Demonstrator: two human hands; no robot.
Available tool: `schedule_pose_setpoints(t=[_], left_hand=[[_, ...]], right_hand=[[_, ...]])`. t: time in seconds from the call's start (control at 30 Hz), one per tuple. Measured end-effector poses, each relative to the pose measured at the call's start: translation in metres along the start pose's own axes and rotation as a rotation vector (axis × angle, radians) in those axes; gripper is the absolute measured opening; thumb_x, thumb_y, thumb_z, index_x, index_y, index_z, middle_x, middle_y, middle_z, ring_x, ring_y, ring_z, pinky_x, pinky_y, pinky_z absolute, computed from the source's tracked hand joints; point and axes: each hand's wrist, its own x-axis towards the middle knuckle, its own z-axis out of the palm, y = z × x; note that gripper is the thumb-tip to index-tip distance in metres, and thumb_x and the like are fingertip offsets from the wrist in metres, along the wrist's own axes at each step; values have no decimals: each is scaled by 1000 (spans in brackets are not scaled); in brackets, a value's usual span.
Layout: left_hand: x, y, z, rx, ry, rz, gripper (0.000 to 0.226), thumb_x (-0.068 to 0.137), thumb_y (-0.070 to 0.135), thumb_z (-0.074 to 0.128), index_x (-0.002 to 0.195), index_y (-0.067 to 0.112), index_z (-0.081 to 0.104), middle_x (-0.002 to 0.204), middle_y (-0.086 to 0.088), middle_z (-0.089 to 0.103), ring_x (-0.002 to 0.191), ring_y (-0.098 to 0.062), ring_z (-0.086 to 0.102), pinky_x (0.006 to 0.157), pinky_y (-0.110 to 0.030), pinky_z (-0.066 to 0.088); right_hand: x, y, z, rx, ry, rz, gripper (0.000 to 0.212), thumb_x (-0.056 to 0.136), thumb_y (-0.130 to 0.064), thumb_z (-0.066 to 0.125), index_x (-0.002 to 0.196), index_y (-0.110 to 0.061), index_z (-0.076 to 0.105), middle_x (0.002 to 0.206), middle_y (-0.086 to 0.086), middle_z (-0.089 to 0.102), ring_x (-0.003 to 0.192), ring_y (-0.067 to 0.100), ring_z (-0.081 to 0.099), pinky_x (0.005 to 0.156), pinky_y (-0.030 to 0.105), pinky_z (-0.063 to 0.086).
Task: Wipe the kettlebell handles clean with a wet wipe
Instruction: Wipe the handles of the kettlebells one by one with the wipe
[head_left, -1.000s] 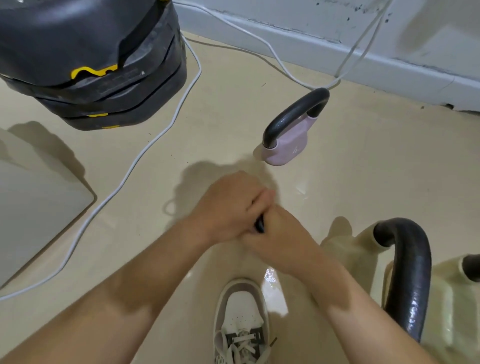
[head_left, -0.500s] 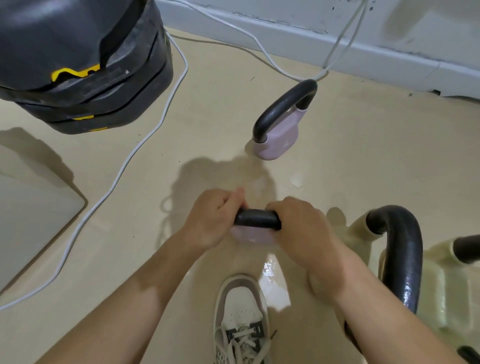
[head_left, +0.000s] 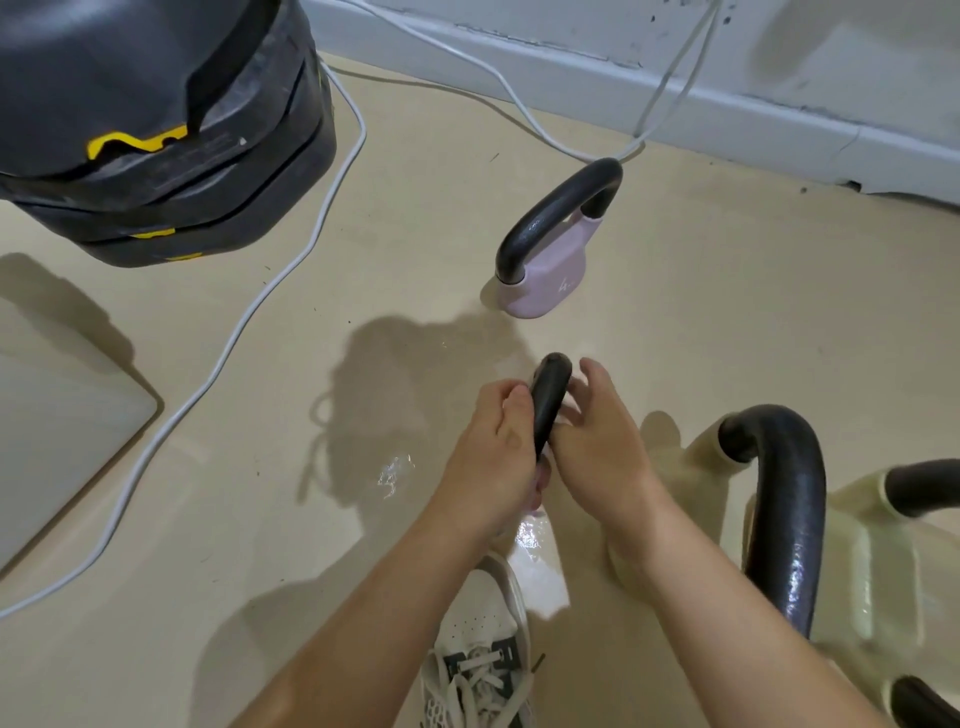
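While a white sneaker (head_left: 480, 644) stands nearest on the floor (head_left: 260, 519), the left hand (head_left: 493, 447) is closed around a black kettlebell handle (head_left: 548, 402), and the right hand (head_left: 597, 436) touches it with fingers spread. Beside them at right stand 2 cream kettlebells (head_left: 852, 561). Farther away, 1 pink kettlebell (head_left: 550, 270) stands near the wall.

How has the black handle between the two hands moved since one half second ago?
Yes. The black handle has turned: earlier it lay crosswise between the hands, now it points away toward the pink kettlebell that stands on the floor.
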Motion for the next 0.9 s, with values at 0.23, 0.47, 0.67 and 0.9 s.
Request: schedule_pose_setpoints(t=[0.23, 0.47, 0.67, 0.9], left_hand=[[-15, -9, -35, -61, 39, 88, 29, 98, 23, 46, 123, 37, 54, 112, 12, 66, 99, 1, 62, 84, -22, 48], [-48, -60, -32, 310, -152, 328, 37, 94, 49, 45, 130, 44, 45, 104, 24, 62, 96, 0, 61, 80, -17, 46], [-36, -58, -12, 553, 60, 430, 62, 93, 61, 27, 143, 25, 34, 88, 17, 61, 80, -3, 61, 66, -16, 44], [4, 1, 11, 911, 104, 314, 38, 102, 38, 32, 135, 19, 27, 105, -4, 62, 90, -33, 63, 68, -37, 45]], right_hand=[[-53, 9, 6, 519, -195, 205, 27, 98, -7, 45, 106, -7, 71, 103, 19, 72, 94, 21, 70, 87, 34, 56], [-56, 12, -1, 404, -210, 156, 42, 83, 17, 53, 110, -10, 70, 99, 16, 72, 95, 27, 71, 87, 34, 57], [-55, -1, -6, 235, -160, 105, 37, 92, 9, 44, 98, -11, 75, 90, 20, 74, 87, 30, 72, 77, 33, 60], [-26, -18, -12, 23, 163, 54, 27, 83, -7, 48, 94, -24, 66, 77, -3, 67, 89, 26, 67, 88, 50, 54]])
